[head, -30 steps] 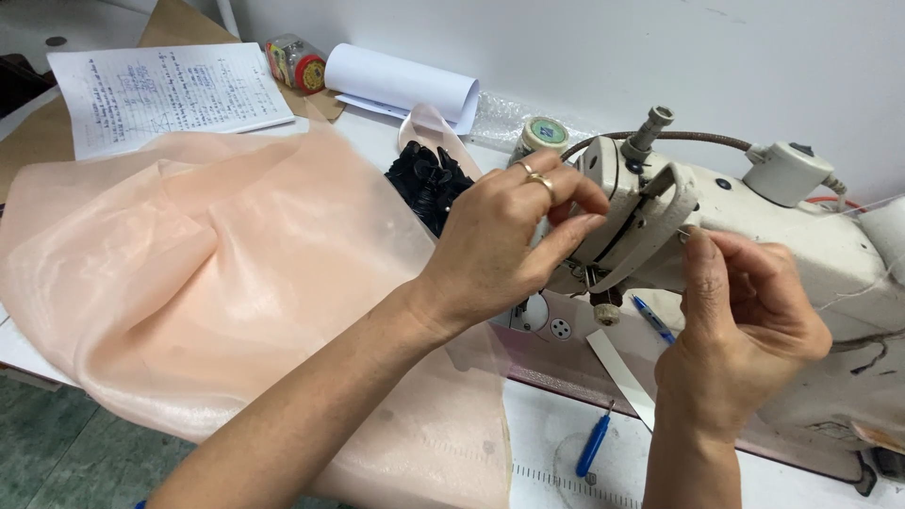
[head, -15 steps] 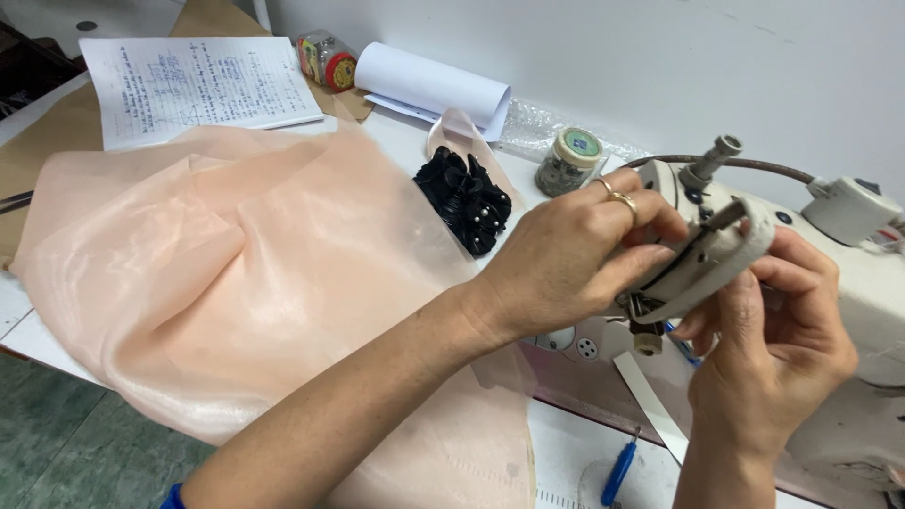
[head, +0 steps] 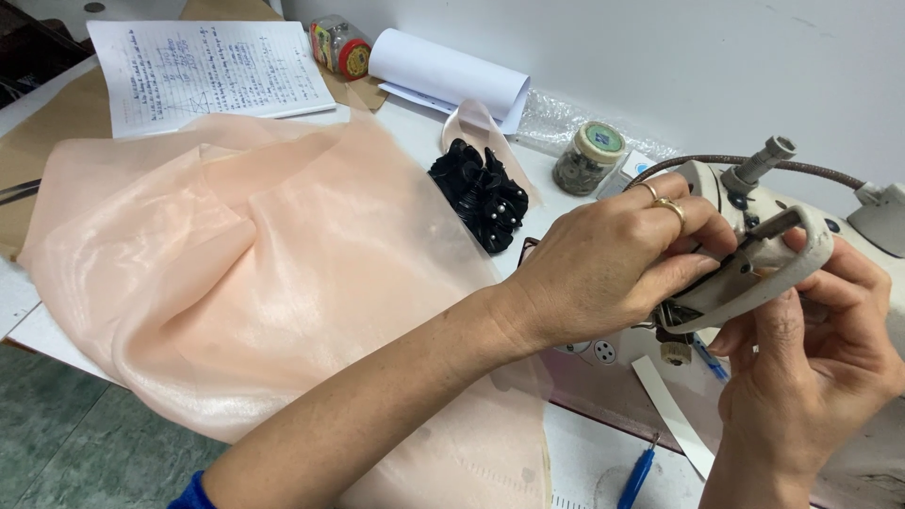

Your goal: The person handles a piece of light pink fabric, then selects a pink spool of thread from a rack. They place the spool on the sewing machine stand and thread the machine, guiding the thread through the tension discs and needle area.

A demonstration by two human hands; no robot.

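Since half a second back, the view has slid right and a bit closer, so the sewing machine head (head: 811,283) sits more centred, and both my hands are on the same spot as before. Left hand (head: 603,269), rings on two fingers, is curled over the machine's front end, with the fingertips pinched in by the off-white curved guard (head: 754,278) around the needle area; can't tell what they pinch, it's hidden behind the knuckles. Right hand (head: 820,368) comes up from below, thumb pressed on the lower edge of that guard and fingers wrapped round its far side, so it's closed on the guard. A white strip of tape (head: 674,415) hangs down just under the needle area, with a blue pen (head: 636,479) lying on the table near the bottom edge. Off to the left a big sheet of peach organza fabric (head: 245,273) is draped over the table edge, my left forearm crossing above it. Behind it there's a bunch of black fabric flowers with pearl beads (head: 481,193), a small jar with a green lid (head: 586,158), a roll of white paper (head: 448,73) and a handwritten sheet (head: 203,71).
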